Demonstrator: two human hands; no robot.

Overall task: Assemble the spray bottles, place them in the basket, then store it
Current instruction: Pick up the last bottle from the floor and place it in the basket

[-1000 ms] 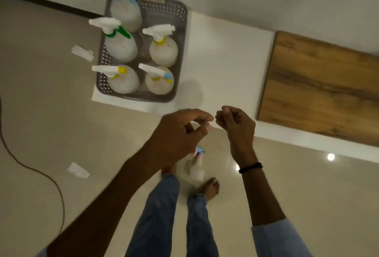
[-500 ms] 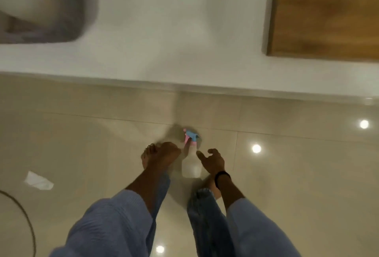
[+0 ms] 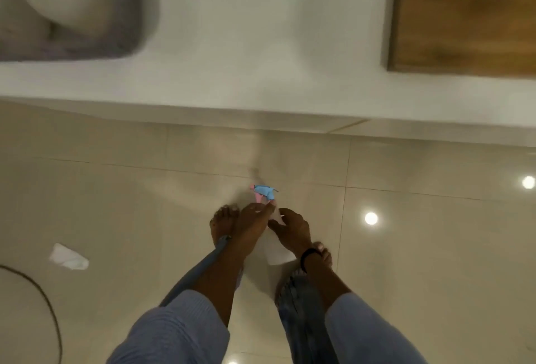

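1. while it sits low at the floor (image 3: 145, 204) between my bare feet, the spray bottle (image 3: 278, 256) shows a white body nearest me and a blue and pink trigger head (image 3: 265, 191) at its far end.
2. my right hand (image 3: 291, 227) grips the bottle's upper body, thumb and fingers curled round it, a black wristband (image 3: 308, 257) on the wrist.
3. my left hand (image 3: 252, 227) reaches across to the neck just under the trigger head; its fingertips touch there, but i cannot tell whether they pinch it.
4. my left foot (image 3: 223, 221) is just beside the left hand, and my right foot (image 3: 323, 253) lies partly hidden behind the right wrist.
5. a white paper scrap (image 3: 69, 257) and a dark cable (image 3: 49, 305) lie on the tiles well off to my left.
6. beyond the bottle runs a white table (image 3: 246, 44), with a wooden panel (image 3: 464, 15) at its right.
7. on the table's left end stands the grey basket (image 3: 142, 32), blurred, with white bottle shapes inside it.
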